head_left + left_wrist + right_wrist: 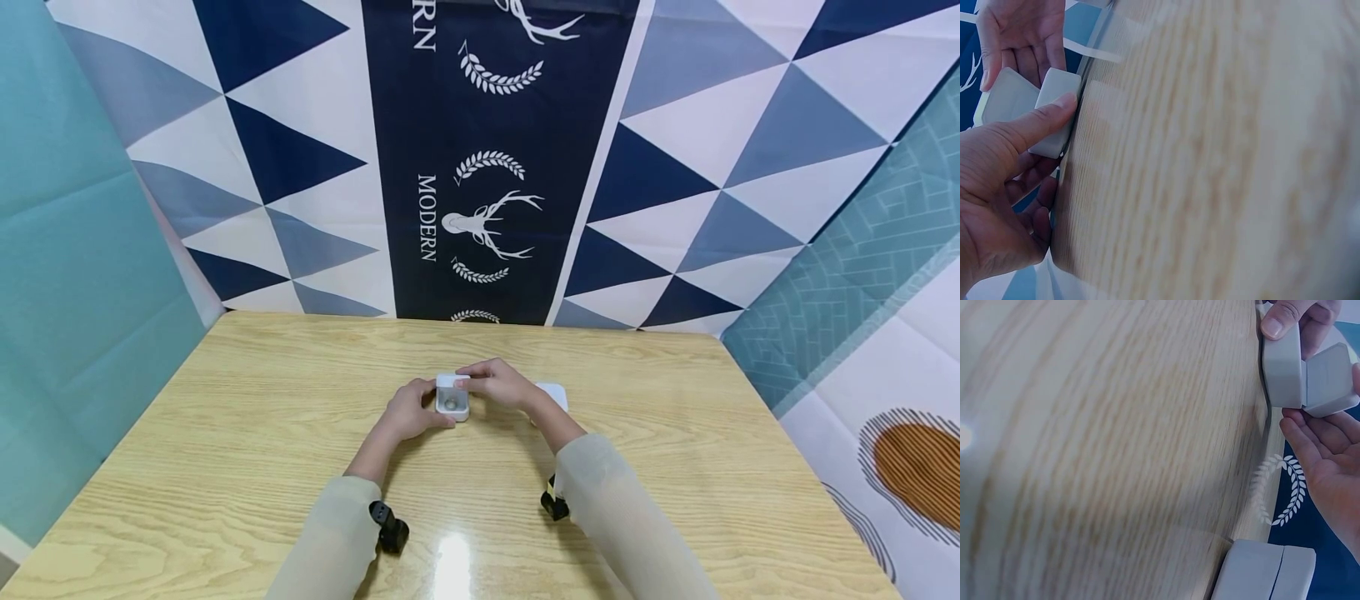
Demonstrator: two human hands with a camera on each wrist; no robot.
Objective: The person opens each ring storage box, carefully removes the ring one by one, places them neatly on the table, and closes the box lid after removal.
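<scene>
A small white jewellery box [452,415] stands on the table with its hinged lid [1330,376] raised. Inside it, in the head view, sits a small round ring-like item [451,403], too small to make out well. My left hand [408,410] grips the base of the box from the left, its thumb across the front wall [1054,140]. From the right my right hand [498,383] holds the raised lid, thumb in front and fingers behind. A second white box [553,393], closed, stands to the right, partly behind my right wrist.
The light wooden table [300,417] runs up to a patterned cloth backdrop [480,167]. Teal cloth [90,250] hangs on the left side. Both forearms wear a dark wrist camera [392,529] over pale sleeves.
</scene>
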